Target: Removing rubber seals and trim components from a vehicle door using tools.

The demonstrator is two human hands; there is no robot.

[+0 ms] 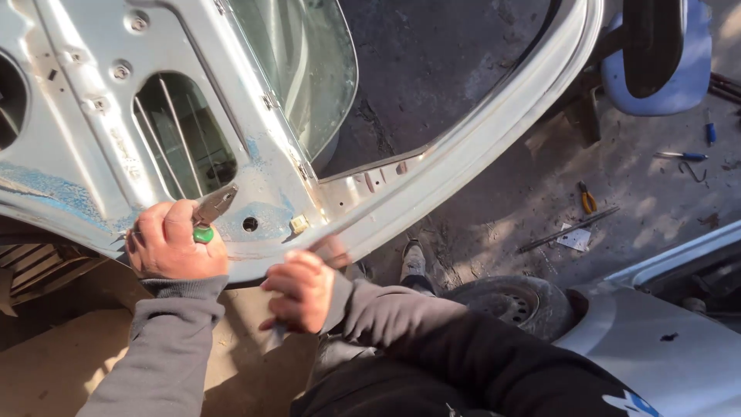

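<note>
A bare silver car door shell [93, 154], stripped of trim, fills the upper left, with its window frame [494, 123] curving to the upper right. My left hand [174, 243] is shut on pliers [212, 208] with green handles; the jaws rest on the door's inner panel near a round hole [250, 224]. My right hand [301, 289] grips the door's lower edge just right of that, fingers curled around the rim. Both sleeves are grey.
A wheel with tyre [513, 305] lies on the dirt ground at lower right beside a silver body panel [656, 347]. Yellow-handled pliers [588, 201], a metal rod [567, 229] and a blue tool [683, 156] lie scattered on the ground. A blue seat [656, 54] stands at the top right.
</note>
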